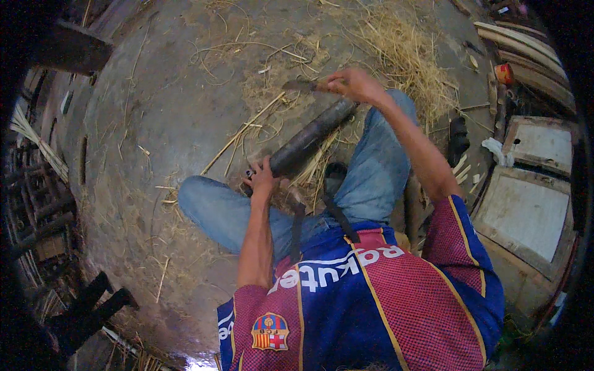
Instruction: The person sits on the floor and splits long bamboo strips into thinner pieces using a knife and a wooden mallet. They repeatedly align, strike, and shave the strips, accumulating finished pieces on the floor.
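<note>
A person in blue jeans (pixel 371 176) and a red-and-blue striped shirt (pixel 371 290) sits on a grey floor (pixel 154 68), knees spread, seen from above. The right grip (pixel 354 84) is closed around the handle of a knife (pixel 300 86), whose dark blade points left. The left grip (pixel 262 178) rests with bent fingers at the near end of a dark, smooth log (pixel 312 141); whether it pinches anything small there, I cannot tell. The log slants away from the left grip, its far end just nearer the body than the right grip, and the blade appears apart from it.

A long, thin pale strip (pixel 238 137) lies on the floor just beyond the left grip. Curly shavings (pixel 291 55) lie beyond the right grip, and a thicker heap of straw-like fibre (pixel 411 62) spreads to its right. Well to the left of the left grip is a bundle of pale slats (pixel 40 145).

The work looks under way: the scraps suggest a good deal of cutting or scraping is already done. With the knife in hand, it seems unfinished, but how much is left cannot be judged; the log itself shows no clear cut.
</note>
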{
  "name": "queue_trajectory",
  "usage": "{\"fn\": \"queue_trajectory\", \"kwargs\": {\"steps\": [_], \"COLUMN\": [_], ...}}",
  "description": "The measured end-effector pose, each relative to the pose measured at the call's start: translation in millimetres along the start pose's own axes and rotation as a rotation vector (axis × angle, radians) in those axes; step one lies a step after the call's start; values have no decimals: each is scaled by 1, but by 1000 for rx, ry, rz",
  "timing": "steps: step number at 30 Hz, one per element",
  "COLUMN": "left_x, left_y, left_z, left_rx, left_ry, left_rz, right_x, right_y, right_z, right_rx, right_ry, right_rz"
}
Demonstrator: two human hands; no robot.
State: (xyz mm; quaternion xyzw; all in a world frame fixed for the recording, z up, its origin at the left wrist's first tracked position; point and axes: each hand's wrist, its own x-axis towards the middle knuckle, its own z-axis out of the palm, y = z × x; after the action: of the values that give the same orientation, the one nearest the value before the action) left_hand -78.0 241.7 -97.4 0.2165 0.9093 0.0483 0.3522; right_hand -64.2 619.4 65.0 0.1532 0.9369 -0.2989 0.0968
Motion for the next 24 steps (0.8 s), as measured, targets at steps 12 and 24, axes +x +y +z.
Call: {"fn": "queue_trajectory", "kwargs": {"steps": [12, 24], "left_x": [6, 35], "left_y": [-2, -33], "left_z": [6, -38], "left_rx": [-28, -46], "left_ry": [40, 210], "left_rz": [-13, 143], "right_x": [-2, -94], "right_y": [17, -46], "right_z": [18, -91], "right_rx": [-79, -223], "right_ry": [31, -230], "right_rz": [-37, -24]}}
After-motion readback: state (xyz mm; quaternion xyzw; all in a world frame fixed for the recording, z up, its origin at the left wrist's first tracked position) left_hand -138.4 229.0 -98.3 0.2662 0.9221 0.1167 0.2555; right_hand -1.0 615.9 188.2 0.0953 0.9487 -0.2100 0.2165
